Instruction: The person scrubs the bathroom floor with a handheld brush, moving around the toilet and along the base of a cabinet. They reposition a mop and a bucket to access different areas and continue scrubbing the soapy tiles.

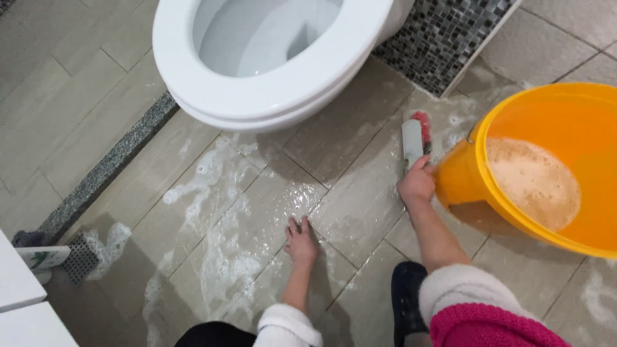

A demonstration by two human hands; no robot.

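My right hand [416, 183] grips the handle of a scrub brush [414, 136] with a pale back and red bristles, pressed on the wet floor tiles beside the orange bucket [472, 186]. My left hand [300, 243] lies flat on the soapy tile floor [257, 205], fingers together, holding nothing. Both arms wear white fluffy sleeves, the right with a pink band. White foam streaks the tiles in front of the left hand.
A white toilet bowl [270, 96] hangs over the floor at the top. The orange bucket holds foamy water. A mosaic-tiled wall [443, 38] stands behind the brush. A floor drain grate [81, 258] and a white bottle [42, 257] lie at left.
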